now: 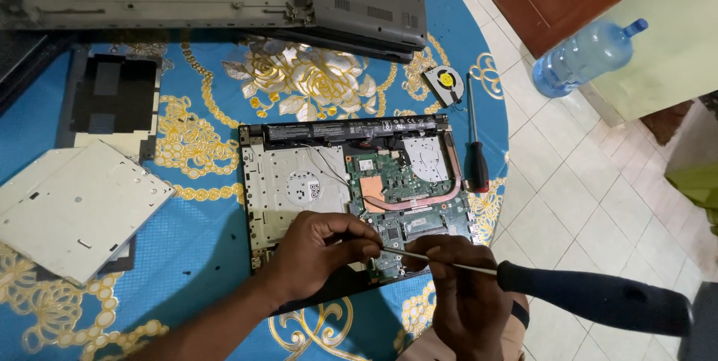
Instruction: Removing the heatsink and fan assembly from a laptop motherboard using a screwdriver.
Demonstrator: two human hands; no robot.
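Note:
An opened laptop chassis (292, 181) lies on the table with its green motherboard (396, 174), copper heat pipe (419, 200) and black battery (344, 131) exposed. My left hand (318, 256) rests on the chassis' near edge, fingers pinched around the tip end of a long screwdriver (591, 297). My right hand (460, 294) grips the thin metal shaft of this screwdriver just right of the left hand. Its dark handle sticks out to the right, beyond the table edge. The tip meets the lower part of the motherboard; the exact spot is hidden by my fingers.
A second screwdriver (475, 159) and a small fan (446, 81) lie right of the laptop. A silver optical drive (75, 208) and a black panel (112, 99) sit at the left. Grey laptop covers (366, 2) are at the back. A water bottle (587, 54) lies on the tiled floor.

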